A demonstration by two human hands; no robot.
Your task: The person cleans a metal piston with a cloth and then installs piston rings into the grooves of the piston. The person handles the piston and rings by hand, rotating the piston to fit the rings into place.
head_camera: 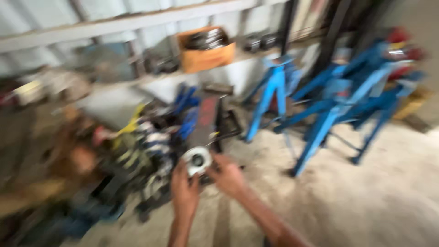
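- Standing on the concrete floor (366, 201) at the right, several blue metal stands (338, 105) lean close together, seemingly parked out of the working area.
- Along the back, a shelf (137, 20) carries an orange box (206, 50) of dark parts, kept up off the ground.
- Left of centre, a blurred heap of tools and parts (151, 137) lies on the floor, near the hands.
- The left hand (185, 192) and right hand (227, 176) close around a small white round part (197, 160) from either side, lifting it above the heap, its dark centre hole facing the camera, likely for inspection.
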